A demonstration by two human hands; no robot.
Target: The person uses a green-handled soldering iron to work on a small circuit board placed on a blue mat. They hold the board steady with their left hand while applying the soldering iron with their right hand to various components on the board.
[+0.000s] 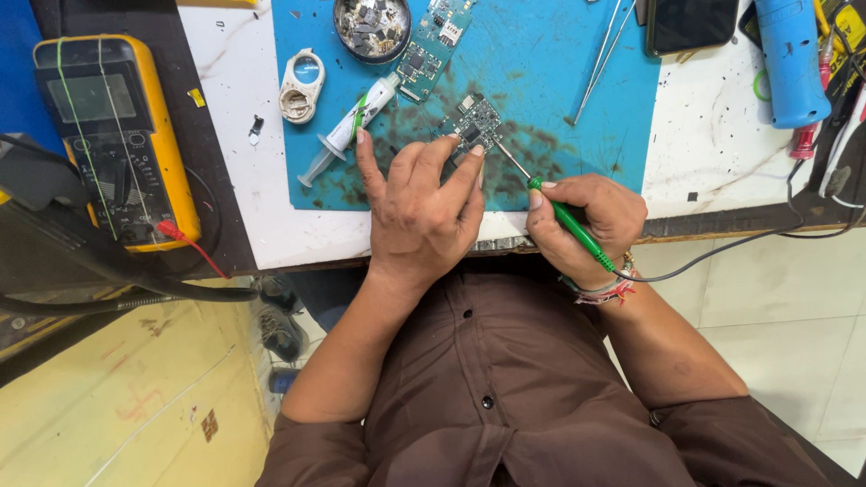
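Right hand (591,221) clenched around green soldering iron (570,224), rear end hidden in fist; long axis diagonal, tip pointing up-left onto small circuit board (475,124). Left hand (419,212) released, fingers spread, fingertips pinning board on blue mat (550,81), desk (234,162). Syringe (347,129) beyond. Round tin (372,27), cut off at frame top, holds small metal scraps, hard to identify.

A yellow multimeter (117,140) with a grey rectangular screen (90,97) lies at the tabletop's left edge. A dark-screened phone (691,24) rests at the far edge. A white labelled syringe tube (354,122) lies on the blue mat (559,81).
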